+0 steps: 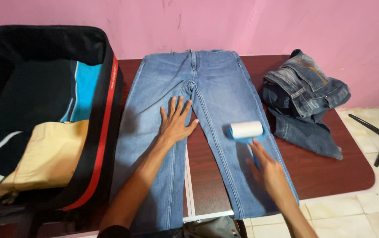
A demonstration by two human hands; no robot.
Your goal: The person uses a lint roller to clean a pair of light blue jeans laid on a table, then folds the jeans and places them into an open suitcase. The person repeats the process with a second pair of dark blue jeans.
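Where jeans point(207, 114) lie, suitcase point(44, 119) beside.

The left hand point(175, 121) lies flat on spread blue jeans point(216, 83); the right hand point(269, 169) holds a lint roller point(246, 130) on one leg.

The spread pair of mid-blue denim jeans point(207, 110) under my hands is evenly faded, with paler stitched seams. On them sits the lint roller point(246, 130), a white roll on a bright blue handle. Right of the jeans lies a crumpled heap of darker blue denim point(306, 94) with tan stitching. The dark reddish-brown wooden tabletop point(330, 172) shows around them. Left of the jeans, the black fabric suitcase point(105, 132) has a red stripe and holds cyan, black and pale yellow clothes. Behind the jeans, the wall point(286, 22) is pink.
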